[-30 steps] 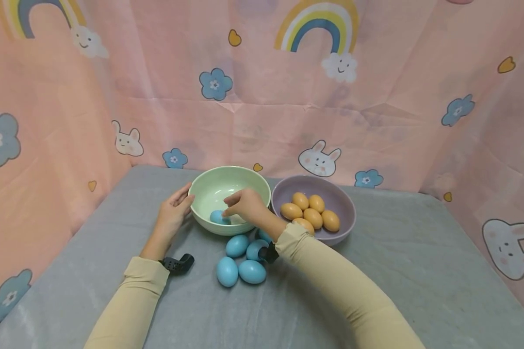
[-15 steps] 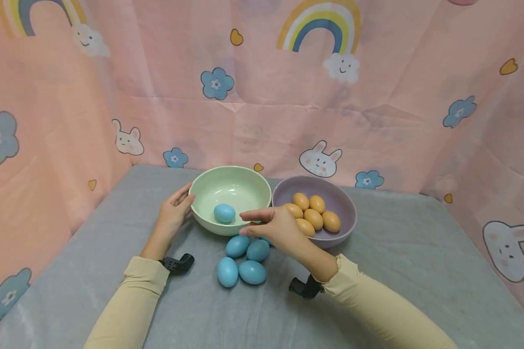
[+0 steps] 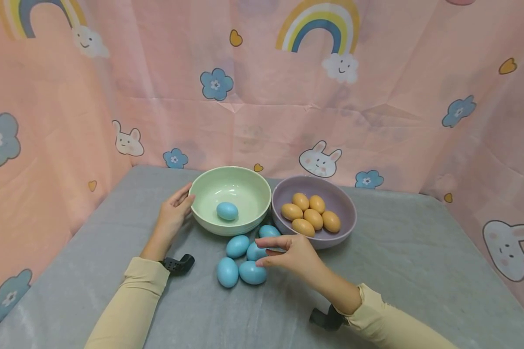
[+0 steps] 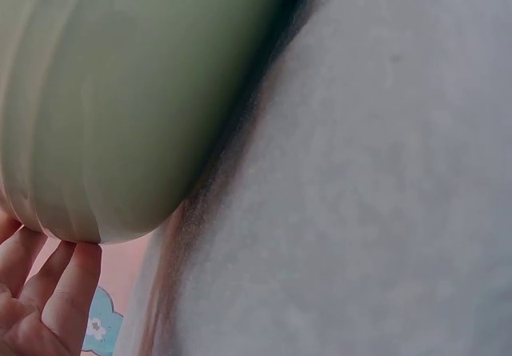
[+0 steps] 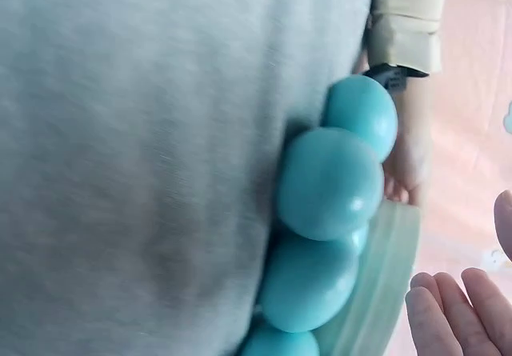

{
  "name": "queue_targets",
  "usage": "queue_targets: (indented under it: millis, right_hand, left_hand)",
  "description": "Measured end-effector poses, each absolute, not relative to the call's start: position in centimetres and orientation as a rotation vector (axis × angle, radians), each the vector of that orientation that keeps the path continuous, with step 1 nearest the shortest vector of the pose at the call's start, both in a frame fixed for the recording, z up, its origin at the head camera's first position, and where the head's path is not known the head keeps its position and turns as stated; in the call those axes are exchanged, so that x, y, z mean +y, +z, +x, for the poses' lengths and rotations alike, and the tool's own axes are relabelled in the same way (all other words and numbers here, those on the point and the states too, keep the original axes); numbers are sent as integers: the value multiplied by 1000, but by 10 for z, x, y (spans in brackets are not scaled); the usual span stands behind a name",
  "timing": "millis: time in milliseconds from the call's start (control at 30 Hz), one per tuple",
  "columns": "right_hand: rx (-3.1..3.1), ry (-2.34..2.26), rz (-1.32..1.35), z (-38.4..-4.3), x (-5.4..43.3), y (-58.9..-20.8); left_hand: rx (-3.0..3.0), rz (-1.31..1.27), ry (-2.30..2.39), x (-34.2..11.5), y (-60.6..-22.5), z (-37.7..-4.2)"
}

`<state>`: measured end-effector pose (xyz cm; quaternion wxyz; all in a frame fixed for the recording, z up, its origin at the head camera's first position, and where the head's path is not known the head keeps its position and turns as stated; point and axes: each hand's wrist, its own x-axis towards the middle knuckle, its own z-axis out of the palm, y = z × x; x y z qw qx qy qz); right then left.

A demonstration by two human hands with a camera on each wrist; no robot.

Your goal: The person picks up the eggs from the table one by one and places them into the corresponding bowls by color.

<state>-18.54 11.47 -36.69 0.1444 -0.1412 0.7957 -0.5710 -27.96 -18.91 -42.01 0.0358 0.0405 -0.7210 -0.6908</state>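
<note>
In the head view my left hand (image 3: 174, 208) rests against the left side of a light green bowl (image 3: 209, 184), thumb at the rim. The left wrist view shows its straight fingers (image 4: 74, 292) with their tips on the bowl's outer wall (image 4: 120, 116). One blue egg (image 3: 227, 211) lies inside that bowl. Several more blue eggs (image 3: 228, 272) sit on the grey cloth in front of it. Over the right side of this group, my right hand (image 3: 294, 254) hovers with thumb and fingers spread apart and nothing between them; it partly covers one blue egg (image 3: 255, 252).
A purple bowl (image 3: 347, 213) stands right beside the green one, with several orange-brown eggs (image 3: 313, 219) in it. Grey cloth (image 3: 419, 271) covers the table. A pink patterned curtain (image 3: 262, 111) hangs behind and along both sides.
My right hand has let go of the blue egg in the green bowl and moved right and toward me, over the loose blue eggs. The left hand has stayed at the bowl.
</note>
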Motion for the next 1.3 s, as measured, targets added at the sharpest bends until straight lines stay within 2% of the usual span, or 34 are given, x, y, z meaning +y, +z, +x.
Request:
queue_targets:
  millis: [800, 1300]
  right_hand:
    - [2346, -1614, -439, -173, 114, -394]
    - [2531, -1449, -558, -171, 107, -401]
  left_hand:
    - [-2198, 134, -2124, -188, -420, -280]
    - [-2202, 126, -2132, -188, -417, -278]
